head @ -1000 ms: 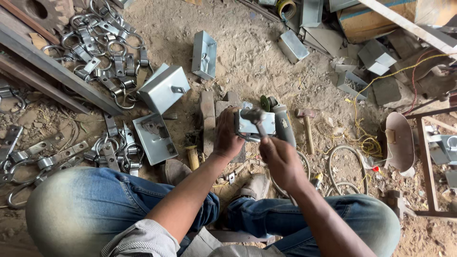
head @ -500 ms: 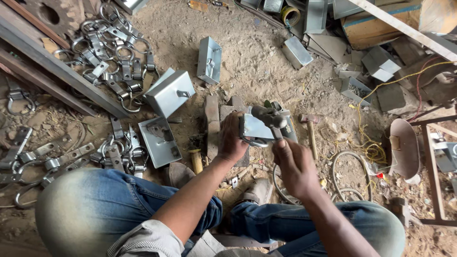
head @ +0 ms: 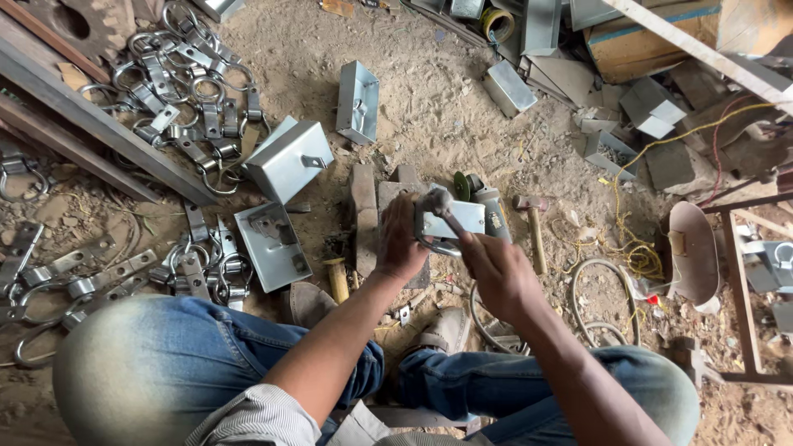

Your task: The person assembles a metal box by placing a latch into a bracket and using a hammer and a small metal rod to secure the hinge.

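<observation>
Sandy dirt floor [head: 429, 116] w/ metal parts all over, seen from above a seated person in blue jeans. Left hand [head: 402, 239] is pressed flat, fingers together, on a small galvanised sheet-metal plate [head: 454, 219] resting on a grey stone block [head: 395, 198] between the knees; the hand covers the plate's left part. Right hand [head: 496, 272] is closed round the handle of a metal-headed hammer [head: 438, 202], head blurred just above the plate; handle mostly hidden in the fist. A steel ring [head: 438, 246] sits under the plate, only partly visible, can't tell how it's attached.

Just behind the plate: a grey angle grinder w/ green disc [head: 483, 194], half hidden. Beside it to the right lies a wooden-handled mallet [head: 533, 227]. Left of the block: an open galvanised box tray [head: 273, 244], a closed grey metal box w/ handle [head: 289, 161], and further up another open box [head: 358, 101]. Top left, a pile of steel clamps and rings [head: 194, 83] next to a rusty steel beam [head: 91, 124], cut off by the frame. Right side: yellow cord [head: 628, 239], a grey hose loop [head: 591, 289], stacked boxes and boards, cluttered, hard to make out.
</observation>
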